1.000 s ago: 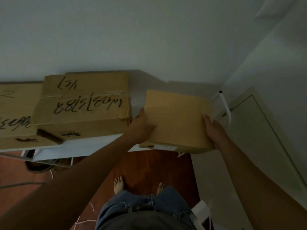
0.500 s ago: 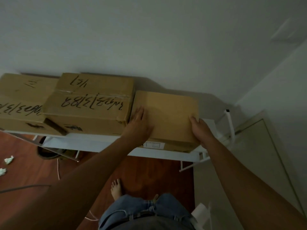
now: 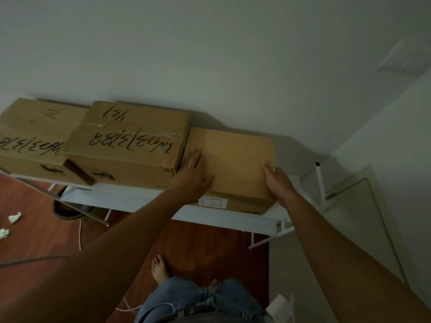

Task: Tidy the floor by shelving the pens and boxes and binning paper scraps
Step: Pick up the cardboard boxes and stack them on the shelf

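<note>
While both hands (image 3: 193,173) (image 3: 278,183) press it, plain box (image 3: 235,159) sits shelved (image 3: 233,217)

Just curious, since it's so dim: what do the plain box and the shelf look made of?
The plain box looks like matte brown cardboard, with a paper label on its front. The shelf seems white painted metal, judging by its thin rods and smooth edge, though that's uncertain.

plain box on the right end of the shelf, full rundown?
The plain unmarked brown cardboard box lies flat on the white metal shelf, closed, a white label on its front face. Its left side sits against the taller handwritten taped carton. The left hand lies flat on top; the right hand grips its right front corner.
</note>
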